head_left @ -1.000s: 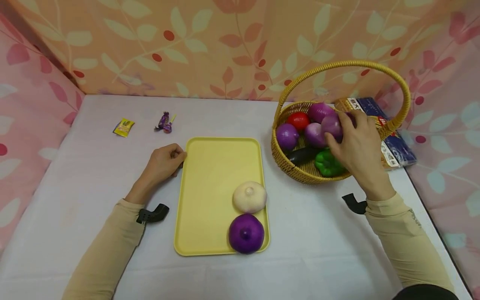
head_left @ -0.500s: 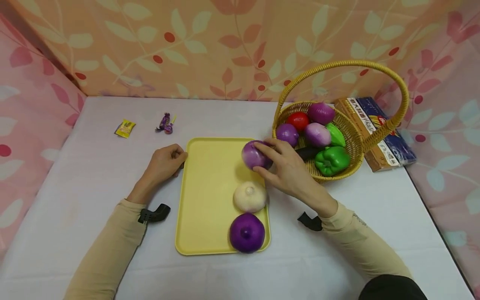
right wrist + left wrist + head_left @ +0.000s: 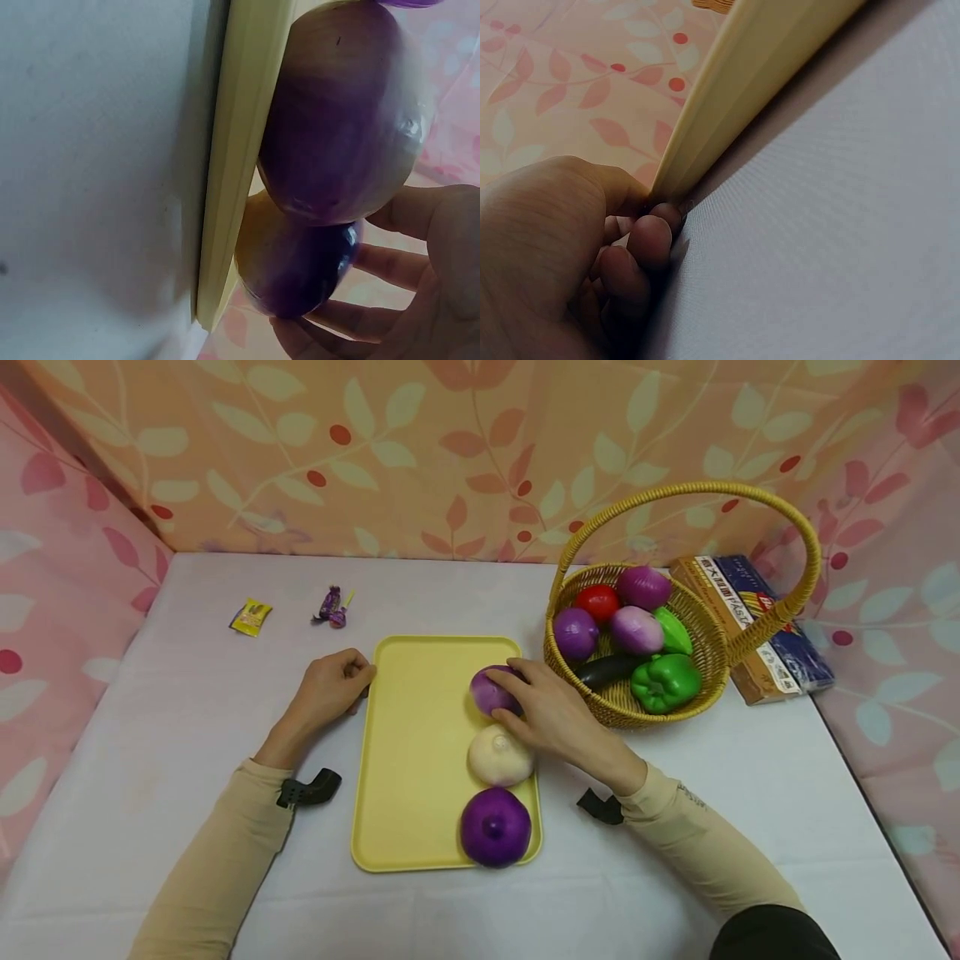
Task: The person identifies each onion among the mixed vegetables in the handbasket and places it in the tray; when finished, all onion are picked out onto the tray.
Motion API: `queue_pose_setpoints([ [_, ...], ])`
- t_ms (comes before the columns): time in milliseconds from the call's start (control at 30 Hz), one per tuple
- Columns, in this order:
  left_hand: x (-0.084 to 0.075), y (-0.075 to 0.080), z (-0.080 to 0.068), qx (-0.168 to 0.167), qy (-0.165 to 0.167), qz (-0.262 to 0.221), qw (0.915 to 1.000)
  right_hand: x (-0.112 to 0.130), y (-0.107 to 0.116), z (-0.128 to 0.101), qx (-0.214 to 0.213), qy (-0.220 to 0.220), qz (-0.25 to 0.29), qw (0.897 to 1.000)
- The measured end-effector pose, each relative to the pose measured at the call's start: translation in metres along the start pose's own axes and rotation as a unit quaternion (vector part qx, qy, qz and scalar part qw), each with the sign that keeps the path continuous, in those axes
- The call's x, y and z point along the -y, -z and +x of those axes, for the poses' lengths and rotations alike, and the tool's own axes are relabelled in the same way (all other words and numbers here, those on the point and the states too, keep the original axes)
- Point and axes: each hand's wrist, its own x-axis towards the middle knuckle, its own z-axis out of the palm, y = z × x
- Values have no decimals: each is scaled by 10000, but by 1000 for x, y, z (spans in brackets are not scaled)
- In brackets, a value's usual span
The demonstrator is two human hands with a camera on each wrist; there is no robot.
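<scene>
My right hand [image 3: 551,706] holds a small purple onion [image 3: 492,690] at the upper right of the yellow tray [image 3: 412,752], with fingers and thumb around it. In the right wrist view that onion [image 3: 296,262] sits low inside the tray wall, right against a larger white-and-purple round vegetable [image 3: 345,112]. This pale vegetable [image 3: 500,756] lies on the tray's right side in the head view, with a big dark purple onion [image 3: 495,827] below it. My left hand [image 3: 332,683] pinches the tray's left edge between thumb and curled fingers, as the left wrist view shows.
Right of the tray stands a wicker basket [image 3: 600,708] with a tall handle, holding several purple onions, a tomato [image 3: 598,602], an eggplant [image 3: 607,671] and green peppers [image 3: 666,683]. Behind it lies a flat box [image 3: 738,627]. Small wrapped sweets [image 3: 330,607] lie at the back left.
My right hand has lifted the purple onion out of the basket and brought it left and down onto the tray, above the pale vegetable. The left hand has stayed at the tray's edge.
</scene>
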Motion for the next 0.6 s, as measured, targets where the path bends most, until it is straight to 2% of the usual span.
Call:
queue_pose_setpoints([
  [600,1,0,0,-7,-10,-14,10000,-2,3,-1,484,-230,205,9984],
])
